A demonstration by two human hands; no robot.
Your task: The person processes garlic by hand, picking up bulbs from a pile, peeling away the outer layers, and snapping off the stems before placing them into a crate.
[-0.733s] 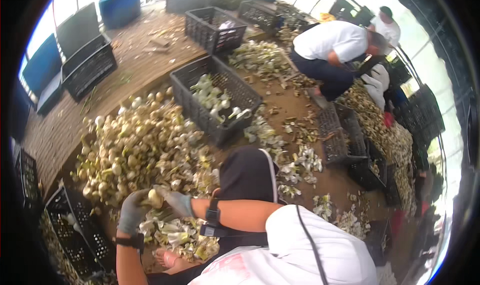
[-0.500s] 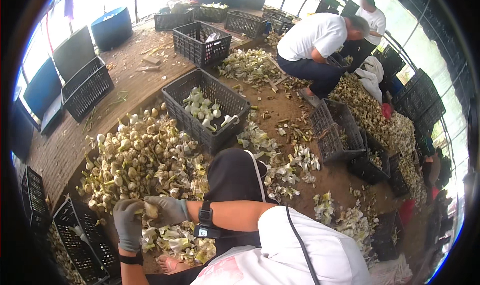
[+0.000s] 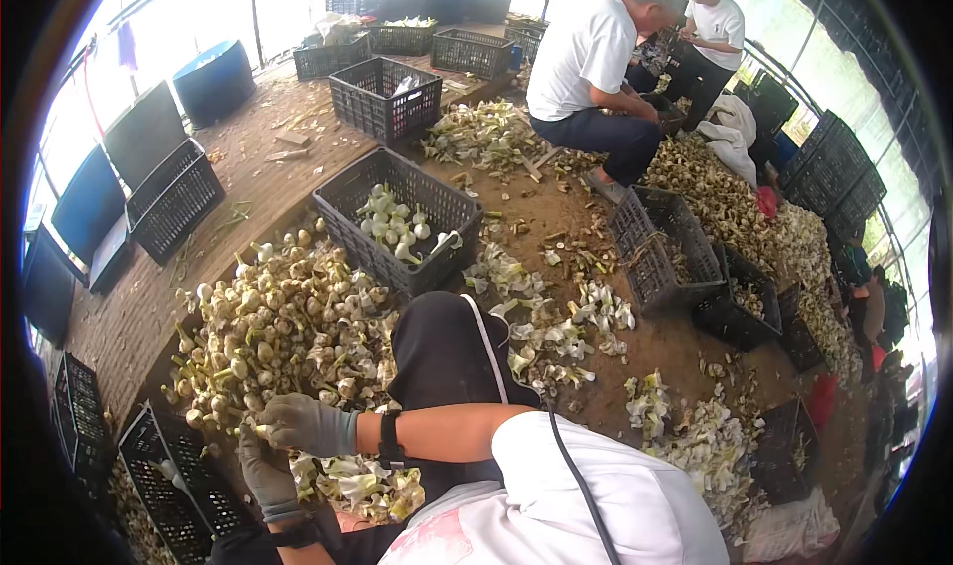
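Two gloved hands [image 3: 266, 474] [image 3: 310, 425]; pink print [image 3: 433, 544]

Right, between seven and eight o'clock, your right hand [image 3: 310, 424] shows its back, so its grip is hard to read; only a pale greenish bit [image 3: 255, 431] peeks out above your left hand [image 3: 266, 476], too small to identify. Down at seven, your left forearm [image 3: 306, 553] runs off the lower edge! Your knee [image 3: 447, 352] masks part of the bulb pile [image 3: 268, 317] at nine. Over at three, dark clutter [image 3: 879, 332] is a blur against the rim.
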